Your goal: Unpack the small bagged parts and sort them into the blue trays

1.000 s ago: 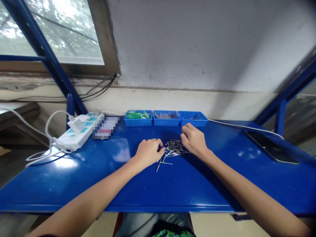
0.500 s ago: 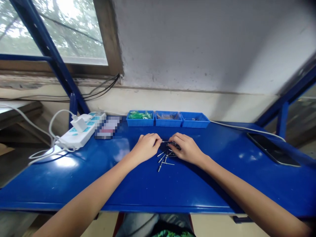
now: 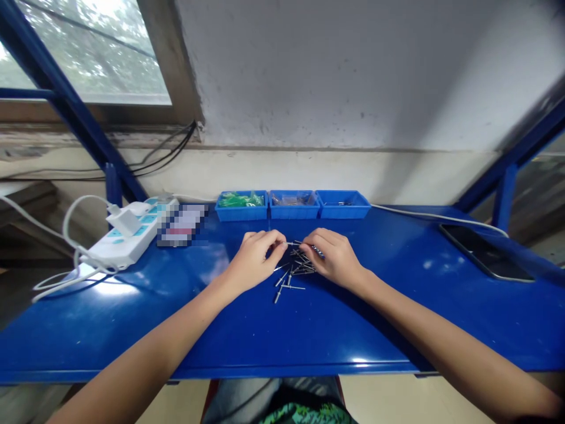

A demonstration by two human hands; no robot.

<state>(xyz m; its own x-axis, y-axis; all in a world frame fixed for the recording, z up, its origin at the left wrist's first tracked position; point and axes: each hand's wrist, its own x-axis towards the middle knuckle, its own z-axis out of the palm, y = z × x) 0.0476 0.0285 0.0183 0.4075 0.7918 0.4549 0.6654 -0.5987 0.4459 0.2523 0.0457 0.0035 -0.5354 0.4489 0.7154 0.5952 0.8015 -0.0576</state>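
My left hand [image 3: 258, 256] is closed in a pinch on one end of a silvery blind rivet [image 3: 292, 243], held level just above the table. Opposite it, my right hand [image 3: 333, 253] has curled fingers, with thumb and forefinger at the rivet's other end. More thin metal shanks show under the right fingers; whether they are gripped or lying there is hard to make out. Below and between both hands lies a loose pile of blind rivets [image 3: 302, 264], pointing in different directions. A few rivets [image 3: 279, 292] lie apart, nearer to me.
Three blue bins stand against the wall: one with green bagged items [image 3: 218, 213], a middle one [image 3: 295, 212], and a right one [image 3: 344, 212] with a few thin metal pieces. A white power strip [image 3: 132, 235] with cables is left; a phone [image 3: 485, 252] lies right on the blue table [image 3: 282, 341].
The view has shifted slightly. My right fingers have lifted off the pile, baring more of the rivets, and the rivet now spans the gap between both hands.
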